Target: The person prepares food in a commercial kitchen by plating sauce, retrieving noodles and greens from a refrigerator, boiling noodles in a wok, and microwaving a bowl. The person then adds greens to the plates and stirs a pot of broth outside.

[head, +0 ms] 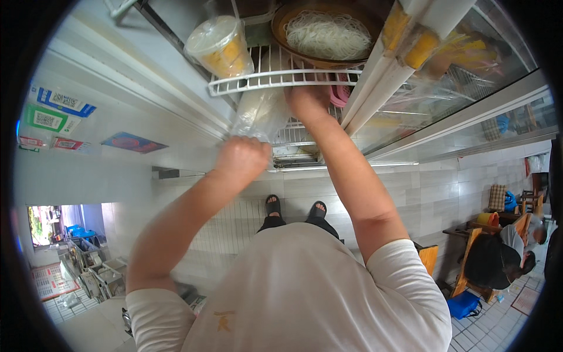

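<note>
My left hand grips the near end of a clear plastic bag with pale contents. The bag reaches into an upright display fridge, below the upper wire shelf. Beside the bag, my right hand reaches in under that shelf. Its fingers are hidden behind the shelf's front rail, so what it holds cannot be told. Close to its right is a pink plastic basket, only partly visible. On the upper shelf stand a bagged lidded tub with yellow contents and a brown bowl of white noodles.
A white fridge frame post and sliding glass door bound the opening on the right. A white panel with printed codes stands left. Behind at right, people sit near wooden benches, with a blue bag on the floor.
</note>
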`<state>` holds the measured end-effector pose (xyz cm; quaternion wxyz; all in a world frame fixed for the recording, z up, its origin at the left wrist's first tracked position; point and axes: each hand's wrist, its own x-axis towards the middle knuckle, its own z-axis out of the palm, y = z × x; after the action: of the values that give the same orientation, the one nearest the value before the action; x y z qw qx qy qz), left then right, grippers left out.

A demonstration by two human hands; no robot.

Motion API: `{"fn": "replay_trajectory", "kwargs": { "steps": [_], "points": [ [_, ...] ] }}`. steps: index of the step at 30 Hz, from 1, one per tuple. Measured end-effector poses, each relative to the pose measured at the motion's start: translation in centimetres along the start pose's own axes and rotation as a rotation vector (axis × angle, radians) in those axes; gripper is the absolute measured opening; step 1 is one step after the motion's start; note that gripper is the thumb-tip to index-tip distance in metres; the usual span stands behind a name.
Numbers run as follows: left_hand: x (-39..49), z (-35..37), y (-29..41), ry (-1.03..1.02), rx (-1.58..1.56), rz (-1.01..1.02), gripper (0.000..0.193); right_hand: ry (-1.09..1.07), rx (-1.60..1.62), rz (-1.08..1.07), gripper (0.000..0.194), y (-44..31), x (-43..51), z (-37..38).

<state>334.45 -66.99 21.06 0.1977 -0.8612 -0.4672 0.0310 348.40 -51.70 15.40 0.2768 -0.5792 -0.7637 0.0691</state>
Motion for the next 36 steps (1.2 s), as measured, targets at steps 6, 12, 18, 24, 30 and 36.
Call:
{"fn": "replay_trajectory", "kwargs": {
  "steps": [6,12,18,24,30,36],
  "points": [
    [-1.7,-4.0,-2.4,0.100,0.097,0.025,0.015,-0.221,0.383,-0.742,0.027,-2.5,-3.0,-1.9],
    [-1.9,-6.1,-3.8,0.134,0.147,0.035,0.014,-0.537,0.041,-0.092,0.035,-1.8,4.5,1.3],
    [-3.3,-7.3,-4.9,0.262,0.169,0.003,0.019,-0.349,-0.001,-0.114,0.036,-0.5,7.3,2.6],
    [-4.2,-8.0,-5.8,0.248,0.141,0.013,0.021,-0.373,-0.051,-0.135,0.038,-1.4,7.2,3.9],
    [-4.3,-7.4,-6.5,0.304,0.094,0.012,0.020,-0.326,-0.122,-0.259,0.039,-1.8,3.5,4.2],
    [-4.2,-6.5,-6.5,0.400,0.164,0.004,0.012,-0.652,-0.024,0.128,0.045,-0.7,1.9,2.1]
  ]
}}
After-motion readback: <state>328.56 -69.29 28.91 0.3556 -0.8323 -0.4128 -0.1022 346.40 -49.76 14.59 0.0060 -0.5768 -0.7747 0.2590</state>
